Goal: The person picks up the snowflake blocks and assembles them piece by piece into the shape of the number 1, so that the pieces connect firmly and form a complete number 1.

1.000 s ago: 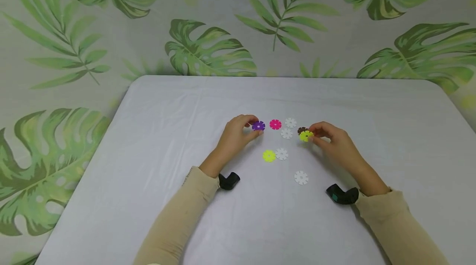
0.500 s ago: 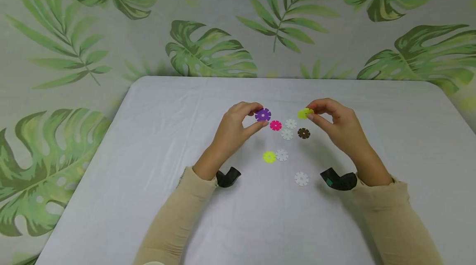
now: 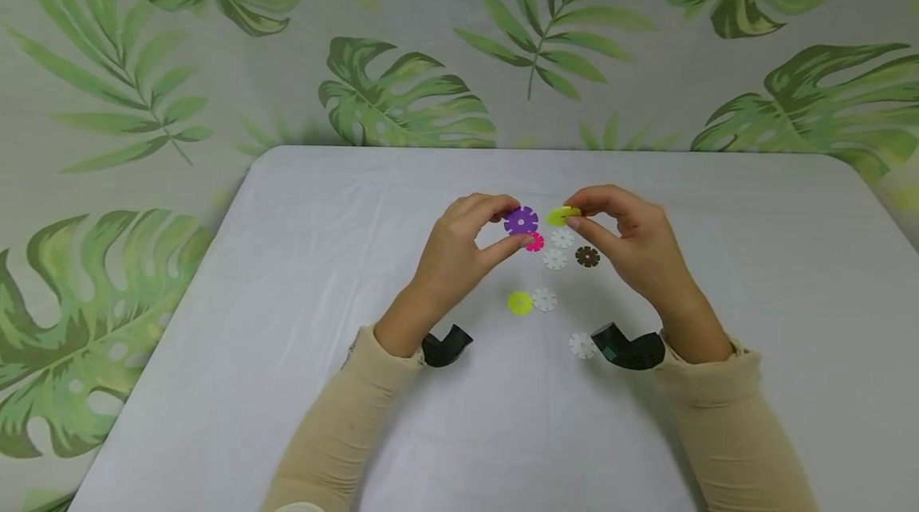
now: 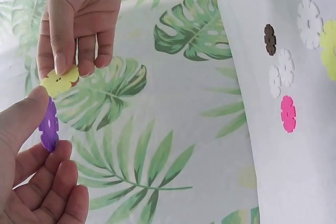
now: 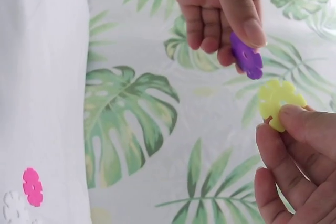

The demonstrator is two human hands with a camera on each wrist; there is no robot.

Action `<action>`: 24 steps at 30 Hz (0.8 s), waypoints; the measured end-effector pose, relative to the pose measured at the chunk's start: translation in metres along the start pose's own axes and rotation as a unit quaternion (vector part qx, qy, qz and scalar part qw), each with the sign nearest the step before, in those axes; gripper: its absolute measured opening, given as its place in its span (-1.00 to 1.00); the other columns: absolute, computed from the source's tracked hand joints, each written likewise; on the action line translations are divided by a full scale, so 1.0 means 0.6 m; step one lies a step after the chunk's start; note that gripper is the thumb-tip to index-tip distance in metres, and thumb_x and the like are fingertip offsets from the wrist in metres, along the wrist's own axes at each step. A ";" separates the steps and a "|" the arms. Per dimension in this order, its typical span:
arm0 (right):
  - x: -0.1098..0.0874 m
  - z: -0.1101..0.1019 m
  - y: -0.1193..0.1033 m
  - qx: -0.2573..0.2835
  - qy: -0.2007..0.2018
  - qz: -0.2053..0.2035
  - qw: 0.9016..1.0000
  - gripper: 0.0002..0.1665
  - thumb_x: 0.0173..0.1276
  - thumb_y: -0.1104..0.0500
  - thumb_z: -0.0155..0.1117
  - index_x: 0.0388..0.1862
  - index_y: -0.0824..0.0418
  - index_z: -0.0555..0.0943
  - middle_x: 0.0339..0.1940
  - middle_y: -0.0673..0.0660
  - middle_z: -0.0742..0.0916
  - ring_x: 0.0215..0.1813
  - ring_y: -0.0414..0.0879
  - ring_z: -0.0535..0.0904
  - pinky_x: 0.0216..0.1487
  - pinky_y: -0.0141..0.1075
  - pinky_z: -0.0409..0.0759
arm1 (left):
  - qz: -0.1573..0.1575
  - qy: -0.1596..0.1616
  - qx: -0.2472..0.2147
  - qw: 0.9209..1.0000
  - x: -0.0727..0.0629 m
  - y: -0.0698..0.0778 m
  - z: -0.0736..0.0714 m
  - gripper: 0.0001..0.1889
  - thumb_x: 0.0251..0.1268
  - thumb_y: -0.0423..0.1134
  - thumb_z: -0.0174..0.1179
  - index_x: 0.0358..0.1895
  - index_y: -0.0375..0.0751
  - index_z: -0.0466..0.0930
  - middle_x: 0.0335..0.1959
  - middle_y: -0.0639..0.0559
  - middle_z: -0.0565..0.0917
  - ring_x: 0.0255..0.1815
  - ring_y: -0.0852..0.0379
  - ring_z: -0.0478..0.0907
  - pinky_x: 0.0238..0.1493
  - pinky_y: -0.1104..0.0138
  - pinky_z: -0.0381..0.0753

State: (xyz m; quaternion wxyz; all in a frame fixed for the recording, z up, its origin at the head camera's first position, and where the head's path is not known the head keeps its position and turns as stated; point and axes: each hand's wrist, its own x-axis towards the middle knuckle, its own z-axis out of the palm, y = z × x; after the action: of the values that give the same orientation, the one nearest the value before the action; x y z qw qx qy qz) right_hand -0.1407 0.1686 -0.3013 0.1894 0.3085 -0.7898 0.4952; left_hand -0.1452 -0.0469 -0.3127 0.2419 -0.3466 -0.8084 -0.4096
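Observation:
My left hand (image 3: 465, 245) pinches a purple snowflake disc (image 3: 520, 220) between thumb and fingers, its flat face toward the head camera. Facing it, my right hand (image 3: 632, 245) pinches a yellow snowflake disc (image 3: 563, 215), tilted nearly flat. Both discs are held above the table, a small gap apart in the right wrist view, where the purple disc (image 5: 246, 57) is up and left of the yellow one (image 5: 281, 102). In the left wrist view the yellow disc (image 4: 60, 81) overlaps the top of the purple one (image 4: 49, 125). Below my left thumb lies a pink disc (image 3: 534, 242), partly covered.
On the white table (image 3: 323, 257) lie a brown disc (image 3: 587, 257), another yellow disc (image 3: 520, 304) and several white discs (image 3: 554, 259). One white disc (image 3: 582, 345) lies nearer, beside the right wrist camera (image 3: 628, 347). Leaf-patterned cloth (image 3: 409, 97) hangs behind the table.
Both hands have risen from the table with their discs and come toward each other. The yellow disc has moved off the brown one and tilted; the purple disc has moved right.

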 end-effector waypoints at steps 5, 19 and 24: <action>-0.002 0.006 0.000 0.011 -0.008 0.010 1.000 -0.73 0.06 0.55 0.22 -0.23 0.38 0.55 -0.31 0.11 0.64 -0.23 -0.19 0.50 -0.29 -0.44 0.52 | 0.000 0.001 0.003 1.000 -0.001 0.000 0.004 -0.64 -0.04 -0.25 0.36 -0.16 -0.33 0.56 -0.25 -0.04 0.60 -0.20 0.14 0.46 -0.13 0.48 0.39; -0.006 0.024 -0.002 0.028 0.014 0.027 0.999 -0.83 0.06 0.52 0.25 -0.34 0.38 0.57 -0.42 0.13 0.67 -0.57 -0.18 0.45 -0.64 -0.44 0.43 | 0.003 0.022 -0.014 1.000 -0.006 0.006 0.017 -0.67 -0.07 -0.28 0.36 -0.23 -0.37 0.55 -0.34 -0.04 0.60 -0.30 0.15 0.50 -0.20 0.55 0.41; -0.006 0.029 -0.001 0.020 0.023 0.017 0.999 -0.85 0.04 0.51 0.27 -0.37 0.40 0.57 -0.41 0.13 0.68 -0.58 -0.19 0.45 -0.61 -0.46 0.41 | 0.006 0.029 -0.019 0.999 -0.007 0.006 0.020 -0.68 -0.09 -0.30 0.37 -0.26 -0.39 0.54 -0.37 -0.06 0.59 -0.32 0.15 0.51 -0.24 0.52 0.45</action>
State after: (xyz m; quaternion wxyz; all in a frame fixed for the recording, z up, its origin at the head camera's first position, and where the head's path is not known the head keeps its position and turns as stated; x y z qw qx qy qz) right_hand -0.1376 0.1540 -0.3109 0.1924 0.2873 -0.7805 0.5208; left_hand -0.1410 -0.0370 -0.3204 0.2606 -0.3438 -0.7912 -0.4334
